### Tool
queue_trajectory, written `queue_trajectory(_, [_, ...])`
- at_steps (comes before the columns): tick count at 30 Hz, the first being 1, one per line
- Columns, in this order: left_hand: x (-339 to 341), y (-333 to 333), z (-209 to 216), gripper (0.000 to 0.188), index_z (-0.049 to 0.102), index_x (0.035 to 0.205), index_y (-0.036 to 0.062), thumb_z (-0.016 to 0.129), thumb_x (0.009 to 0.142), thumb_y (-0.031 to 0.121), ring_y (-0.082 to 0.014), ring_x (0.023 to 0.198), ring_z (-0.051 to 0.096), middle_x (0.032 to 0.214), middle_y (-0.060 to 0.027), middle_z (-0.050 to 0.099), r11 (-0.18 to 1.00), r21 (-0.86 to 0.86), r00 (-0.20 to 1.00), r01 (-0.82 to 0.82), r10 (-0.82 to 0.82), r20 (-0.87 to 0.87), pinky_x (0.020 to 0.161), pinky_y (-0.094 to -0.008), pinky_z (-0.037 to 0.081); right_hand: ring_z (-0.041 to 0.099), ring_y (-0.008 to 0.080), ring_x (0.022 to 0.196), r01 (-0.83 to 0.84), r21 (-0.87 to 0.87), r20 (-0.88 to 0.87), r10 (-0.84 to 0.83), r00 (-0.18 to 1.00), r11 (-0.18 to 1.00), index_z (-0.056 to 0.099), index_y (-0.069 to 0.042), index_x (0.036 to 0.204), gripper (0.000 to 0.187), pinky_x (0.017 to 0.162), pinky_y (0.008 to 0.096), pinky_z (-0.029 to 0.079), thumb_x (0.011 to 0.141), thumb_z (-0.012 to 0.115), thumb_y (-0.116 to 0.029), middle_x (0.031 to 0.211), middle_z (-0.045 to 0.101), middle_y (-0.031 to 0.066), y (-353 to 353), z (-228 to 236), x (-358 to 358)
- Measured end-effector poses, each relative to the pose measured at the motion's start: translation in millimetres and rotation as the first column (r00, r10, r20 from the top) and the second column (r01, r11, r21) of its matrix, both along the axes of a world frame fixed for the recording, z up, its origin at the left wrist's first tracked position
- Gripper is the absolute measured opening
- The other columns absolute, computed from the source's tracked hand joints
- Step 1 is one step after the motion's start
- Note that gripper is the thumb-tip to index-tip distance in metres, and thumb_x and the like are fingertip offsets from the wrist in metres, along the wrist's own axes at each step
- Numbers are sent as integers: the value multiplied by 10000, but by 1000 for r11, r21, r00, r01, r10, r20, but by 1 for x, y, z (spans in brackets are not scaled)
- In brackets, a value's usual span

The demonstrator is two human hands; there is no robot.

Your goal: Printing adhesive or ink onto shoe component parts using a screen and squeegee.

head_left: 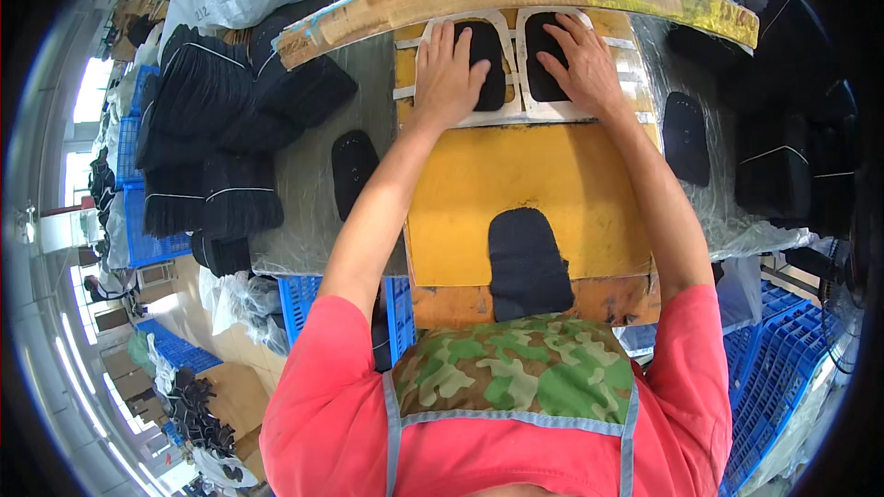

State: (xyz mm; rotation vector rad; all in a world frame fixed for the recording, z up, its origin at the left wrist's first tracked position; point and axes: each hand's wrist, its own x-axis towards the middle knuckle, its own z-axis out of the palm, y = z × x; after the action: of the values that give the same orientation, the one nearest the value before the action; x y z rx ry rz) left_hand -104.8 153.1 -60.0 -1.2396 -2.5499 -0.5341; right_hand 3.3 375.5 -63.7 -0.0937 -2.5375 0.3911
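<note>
My left hand [446, 78] lies with fingers stretched out over the left opening of a white frame [554, 112]. Under its thumb and fingertips is a black, round-ended fabric piece [494, 44], partly covered. Spread over the frame's right opening, my right hand [587, 66] touches a second black piece [536, 83] with thumb and fingers. The frame rests on the far part of a yellow board [525, 166]. Closer to me, a loose black piece [529, 262] lies across the board's near edge. Neither hand is gripping anything.
A thick wooden bar [516, 0] crosses just beyond my hands. Single black pieces lie left [354, 170] and right [685, 138] of the board. Tied black bundles [203, 83] are stacked at left, more bundles [773, 170] at right. Blue crates [778, 377] stand below the table.
</note>
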Motion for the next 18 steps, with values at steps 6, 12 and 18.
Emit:
queue_trajectory(6, [7,18,-5,647,319,1466,-63,447,1005,374,-413,1468,173,1557,-276,236,984,-54,984,-170,172,36,1180,-527,137,456,337,1314,-3,-25,4,3,1000,1000,586,-80,1294,479,1109,466,333,911,640,-361,1392,523,160,-3,0,-1])
queue_trajectory(12, [10,18,-1,658,291,1472,-68,441,1005,369,-425,1473,136,1569,-276,197,976,-116,979,-183,192,71,1177,-549,116,440,337,1328,2,-38,44,-1,999,999,579,-77,1305,483,1111,471,330,918,630,-361,1403,515,153,-3,-1,2])
queue_trajectory(18, [12,28,11,575,345,1474,71,463,988,355,-407,1477,133,1598,-175,203,995,-81,998,63,-63,4,1173,-550,123,442,338,1325,-11,-12,22,11,1000,1000,573,-73,1308,487,1106,472,334,914,630,-352,1400,515,166,-5,-1,2])
